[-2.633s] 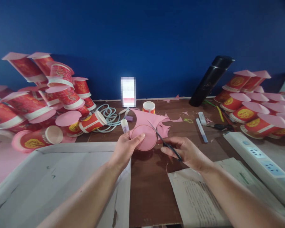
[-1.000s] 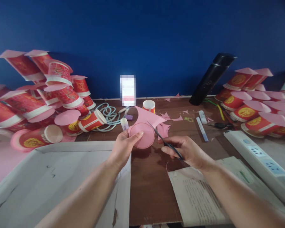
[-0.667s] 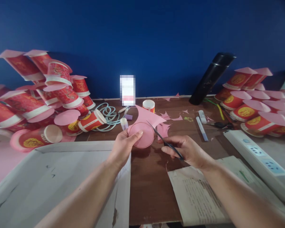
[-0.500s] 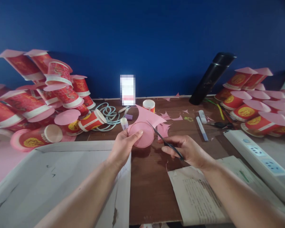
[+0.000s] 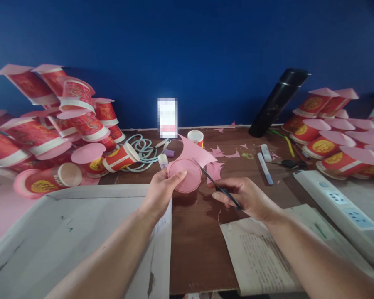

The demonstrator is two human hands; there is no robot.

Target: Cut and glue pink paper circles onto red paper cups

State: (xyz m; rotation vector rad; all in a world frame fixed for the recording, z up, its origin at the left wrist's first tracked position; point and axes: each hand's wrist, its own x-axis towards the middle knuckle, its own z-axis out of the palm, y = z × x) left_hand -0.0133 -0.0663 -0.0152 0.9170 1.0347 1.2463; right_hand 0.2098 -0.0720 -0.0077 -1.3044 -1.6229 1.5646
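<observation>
Between thumb and fingers, my left hand [image 5: 162,189] pinches a sheet of pink paper [image 5: 190,176] that has a circle outlined on it. A pointed flap of the same sheet extends behind the circle. My right hand [image 5: 237,195] is wrapped round black-handled scissors [image 5: 226,196], whose blades lie at the circle's upper right edge. Beyond the sheet stands a red and white paper cup [image 5: 195,137]. Pink offcuts [image 5: 214,170] lie just behind the scissors, and a glue stick [image 5: 163,161] stands behind my left hand.
Red paper cups with pink discs are piled at left [image 5: 84,124] and stacked at right [image 5: 322,143]. A black flask [image 5: 279,104] leans on the blue wall. A power strip [image 5: 339,203], printed papers [image 5: 262,253], a white box lid [image 5: 90,232] and a coiled cable [image 5: 141,151] surround the work area.
The pink sheet has turned slightly and shifted a little left, its rear flap now standing at another angle by the scissors. Both hands keep their grips.
</observation>
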